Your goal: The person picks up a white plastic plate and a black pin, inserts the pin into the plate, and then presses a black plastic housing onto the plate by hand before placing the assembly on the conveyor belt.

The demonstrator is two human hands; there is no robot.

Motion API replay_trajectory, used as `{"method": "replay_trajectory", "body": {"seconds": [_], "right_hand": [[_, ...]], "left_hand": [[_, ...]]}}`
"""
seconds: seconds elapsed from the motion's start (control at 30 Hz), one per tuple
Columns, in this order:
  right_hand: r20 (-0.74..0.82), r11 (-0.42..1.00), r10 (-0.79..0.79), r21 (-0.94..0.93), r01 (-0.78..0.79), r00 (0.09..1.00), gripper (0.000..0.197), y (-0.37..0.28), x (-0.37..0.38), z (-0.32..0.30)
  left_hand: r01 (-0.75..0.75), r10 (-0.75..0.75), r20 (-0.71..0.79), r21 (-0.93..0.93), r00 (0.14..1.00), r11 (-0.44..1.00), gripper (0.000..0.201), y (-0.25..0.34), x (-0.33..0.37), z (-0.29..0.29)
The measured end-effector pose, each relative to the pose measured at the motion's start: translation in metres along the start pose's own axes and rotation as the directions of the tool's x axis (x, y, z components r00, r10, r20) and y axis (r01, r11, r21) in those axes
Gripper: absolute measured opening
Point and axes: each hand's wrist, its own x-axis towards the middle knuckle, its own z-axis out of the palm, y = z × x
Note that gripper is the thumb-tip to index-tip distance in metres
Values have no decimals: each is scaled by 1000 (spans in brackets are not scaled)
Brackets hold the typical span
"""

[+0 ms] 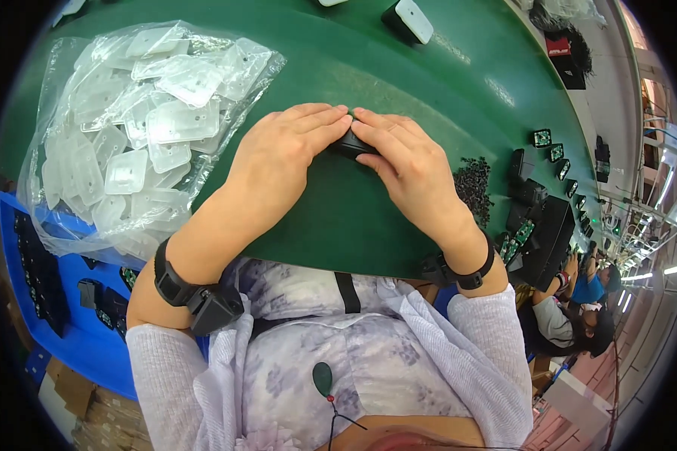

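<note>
Both hands are closed around a small black plastic housing (348, 144) on the green tabletop, just in front of my body. My left hand (278, 150) presses its fingertips on the left and far side of it. From the other side my right hand (410, 161) lays its fingers over the top, thumb along the near edge. Much of the housing is hidden under the fingers. Left of my left hand lies a clear plastic bag (233, 124) full of translucent white plastic covers (184, 122). A pile of tiny black parts (472, 192) is to the right of my right hand.
Against the table's left edge stands a blue bin (90, 263) with black parts and circuit boards. Several green circuit boards (556, 152) line the right edge, near black housings (532, 194) and a black box (553, 240). A black-and-white unit (410, 21) sits at the far side. Other people work at right.
</note>
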Motion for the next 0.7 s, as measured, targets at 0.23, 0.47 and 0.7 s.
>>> {"method": "replay_trajectory", "body": {"seconds": [0.23, 0.47, 0.7], "right_hand": [[8, 996, 45, 78, -45, 999, 34, 6, 11, -8], [172, 528, 420, 752, -394, 891, 35, 30, 16, -7], [85, 383, 419, 886, -261, 904, 43, -9, -8, -5]], "left_hand": [[-28, 17, 41, 303, 999, 952, 49, 16, 2, 6], [254, -260, -36, -127, 965, 959, 29, 12, 8, 14], [572, -519, 328, -702, 789, 425, 33, 33, 2, 1]]}}
